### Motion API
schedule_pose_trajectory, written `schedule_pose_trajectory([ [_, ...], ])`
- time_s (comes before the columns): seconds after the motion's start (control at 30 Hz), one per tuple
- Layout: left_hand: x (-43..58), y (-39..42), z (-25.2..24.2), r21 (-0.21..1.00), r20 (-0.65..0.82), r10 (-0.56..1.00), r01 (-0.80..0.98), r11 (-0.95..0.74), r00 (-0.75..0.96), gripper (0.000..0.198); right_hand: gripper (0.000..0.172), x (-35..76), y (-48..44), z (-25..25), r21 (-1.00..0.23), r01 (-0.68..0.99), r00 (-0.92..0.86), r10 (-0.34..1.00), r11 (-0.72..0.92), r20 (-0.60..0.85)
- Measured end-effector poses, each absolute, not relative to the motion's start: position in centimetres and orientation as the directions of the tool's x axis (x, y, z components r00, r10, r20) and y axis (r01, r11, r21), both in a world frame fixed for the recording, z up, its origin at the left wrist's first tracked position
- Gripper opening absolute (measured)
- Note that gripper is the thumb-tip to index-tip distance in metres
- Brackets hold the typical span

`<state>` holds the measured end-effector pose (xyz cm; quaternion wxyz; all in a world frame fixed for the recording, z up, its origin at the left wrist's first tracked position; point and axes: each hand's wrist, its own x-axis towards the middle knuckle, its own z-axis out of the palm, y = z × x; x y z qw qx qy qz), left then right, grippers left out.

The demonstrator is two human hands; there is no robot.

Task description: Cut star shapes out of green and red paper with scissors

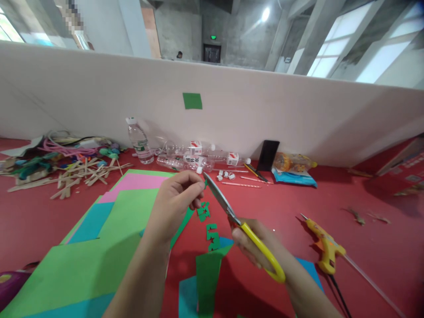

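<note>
My right hand (256,245) grips yellow-handled scissors (232,214), blades closed and pointing up-left toward my left hand. My left hand (177,201) is pinched shut at the blade tip on a tiny green paper piece that is mostly hidden by the fingers. Below the hands, small dark green paper cut-outs (208,221) lie on the red table (331,198). A dark green paper strip (207,278) lies near the front edge.
Light green, pink and blue paper sheets (99,247) cover the left front. Wooden sticks and craft clutter (66,172) sit far left. Plastic bottles (185,161), a dark phone (267,154) and a snack bag (293,170) line the white wall. A yellow glue gun (326,249) lies right.
</note>
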<state>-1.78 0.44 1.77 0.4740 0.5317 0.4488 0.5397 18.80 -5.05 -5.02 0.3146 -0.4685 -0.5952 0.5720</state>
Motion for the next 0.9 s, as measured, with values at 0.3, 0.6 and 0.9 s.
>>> schedule_pose_trajectory([
  [0.3, -1.3, 0.8, 0.5, 0.995, 0.001, 0.952, 0.099, -0.033, 0.306, 0.009, 0.046, 18.5, -4.3, -4.6, -0.998, -0.056, -0.119, 0.992, -0.042, -0.035],
  [0.6, 1.9, 0.7, -0.4, 0.979, -0.122, 0.843, 0.204, 0.015, 0.523, 0.01, 0.024, 19.2, -3.4, -4.0, -0.957, -0.289, -0.106, 0.994, -0.004, 0.028],
  [0.9, 2.4, 1.5, -1.8, 0.984, -0.178, 0.782, 0.136, 0.12, 0.598, 0.014, 0.025, 19.7, -2.9, -4.1, -0.979, -0.198, -0.155, 0.988, -0.051, -0.02],
])
